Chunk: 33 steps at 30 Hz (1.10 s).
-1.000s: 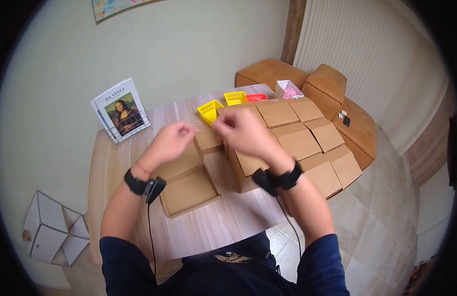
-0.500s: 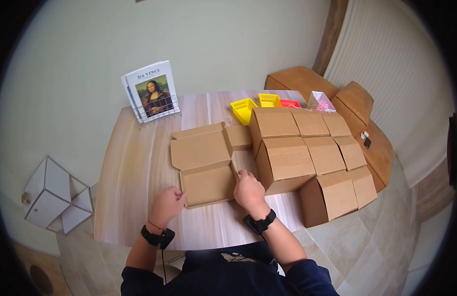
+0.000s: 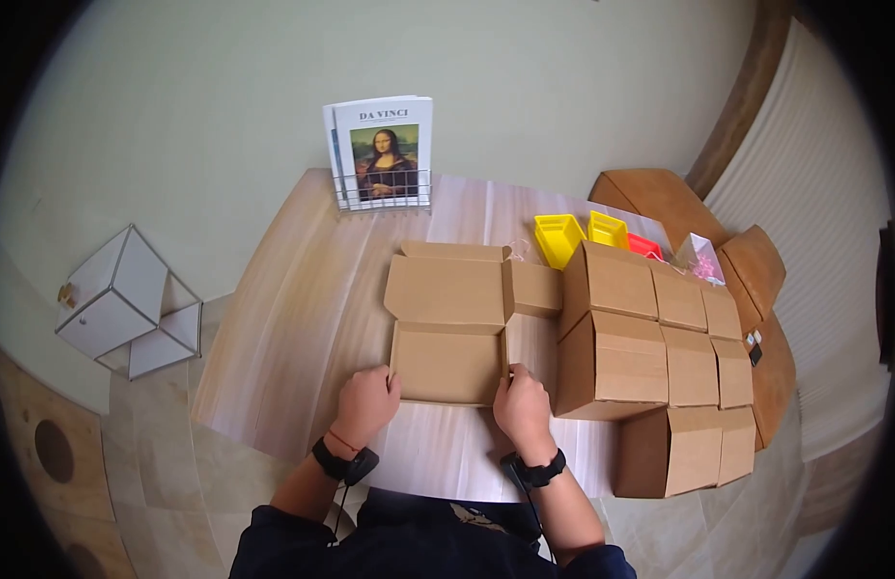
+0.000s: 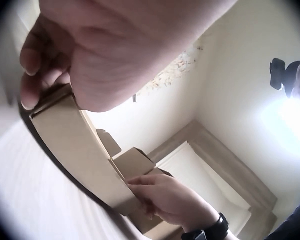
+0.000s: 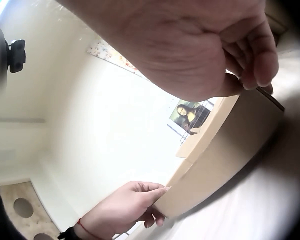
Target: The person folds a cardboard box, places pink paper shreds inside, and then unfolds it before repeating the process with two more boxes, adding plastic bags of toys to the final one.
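Observation:
A flat cardboard box (image 3: 449, 363) lies on the wooden table, its lid (image 3: 449, 289) folded back flat away from the person. The bottom part looks bare inside. At the near left corner, my left hand (image 3: 367, 405) pinches the side wall, thumb and curled fingers about the edge. My right hand (image 3: 525, 413) grips the opposite near corner in the same way. The left wrist view has the box's front wall (image 4: 80, 145) spanning between both hands. In the right wrist view, fingers (image 5: 264, 60) curl over the corner by the side wall.
Several closed cardboard boxes (image 3: 629, 357) stand stacked close to the right, with a small box (image 3: 538, 289) beside the lid. Beyond are yellow baskets (image 3: 559, 237), a red basket (image 3: 644, 247) and a white container (image 3: 699, 253) of pink strands. A wire rack (image 3: 385, 198) holds magazines.
Both hands were raised over the table; they came down to the flat box and now grip its near corners. The box has been turned to sit squarer to the person. The head view swung left.

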Motion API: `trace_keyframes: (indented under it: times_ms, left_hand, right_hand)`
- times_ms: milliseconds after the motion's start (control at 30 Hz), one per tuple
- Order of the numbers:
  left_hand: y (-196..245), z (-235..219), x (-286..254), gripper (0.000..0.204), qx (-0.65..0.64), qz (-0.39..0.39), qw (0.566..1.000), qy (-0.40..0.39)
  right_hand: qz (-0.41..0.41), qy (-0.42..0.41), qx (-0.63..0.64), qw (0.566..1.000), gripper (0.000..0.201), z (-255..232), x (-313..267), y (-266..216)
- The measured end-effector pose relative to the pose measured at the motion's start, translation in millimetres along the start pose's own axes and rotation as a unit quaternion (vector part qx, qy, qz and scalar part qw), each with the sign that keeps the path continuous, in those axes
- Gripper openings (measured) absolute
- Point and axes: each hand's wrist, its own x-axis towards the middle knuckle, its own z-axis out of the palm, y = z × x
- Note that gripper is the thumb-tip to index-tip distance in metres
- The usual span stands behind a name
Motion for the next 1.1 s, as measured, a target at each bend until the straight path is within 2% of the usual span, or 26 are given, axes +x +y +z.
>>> trace_keyframes:
  times_ms: [133,233,333,533,633,800,1000,1100]
  left_hand:
    - [-38.0,-16.4,6.2,0.025,-0.015,-0.006,0.997,0.081]
    - [-73.1,-32.3,11.3,0.022,-0.109,-0.059,0.985,0.123]
    - [-114.4,-44.3,18.1,0.021,-0.04,-0.073,0.976,0.202]
    - [-163.3,-81.7,26.3,0.024,-0.064,-0.133,0.95,0.275]
    - [-188.9,-94.7,34.8,0.028,-0.091,-0.195,0.94,0.264]
    - [-241.8,-90.1,50.8,0.029,-0.091,-0.204,0.937,0.27]
    - [-266.6,-90.3,54.3,0.028,-0.044,-0.19,0.945,0.263]
    - [-255.3,-100.7,52.4,0.029,-0.066,-0.205,0.942,0.257]
  right_hand:
    - [-0.067,-0.01,0.05,0.996,0.03,18.2,10.7,-33.0]
    - [-0.101,-0.039,0.073,0.991,0.033,40.5,18.6,-71.6]
    - [-0.117,-0.092,0.085,0.985,0.04,65.7,25.4,-111.3]
    - [-0.165,-0.148,0.126,0.967,0.047,120.7,37.0,-163.9]
    - [-0.197,-0.144,0.159,0.957,0.048,147.6,39.0,-176.7]
    - [-0.197,-0.182,0.162,0.95,0.046,162.0,47.3,-192.8]
    - [-0.202,-0.196,0.168,0.945,0.045,171.3,46.3,-196.7]
    - [-0.191,-0.213,0.174,0.942,0.047,173.4,41.0,-202.2]
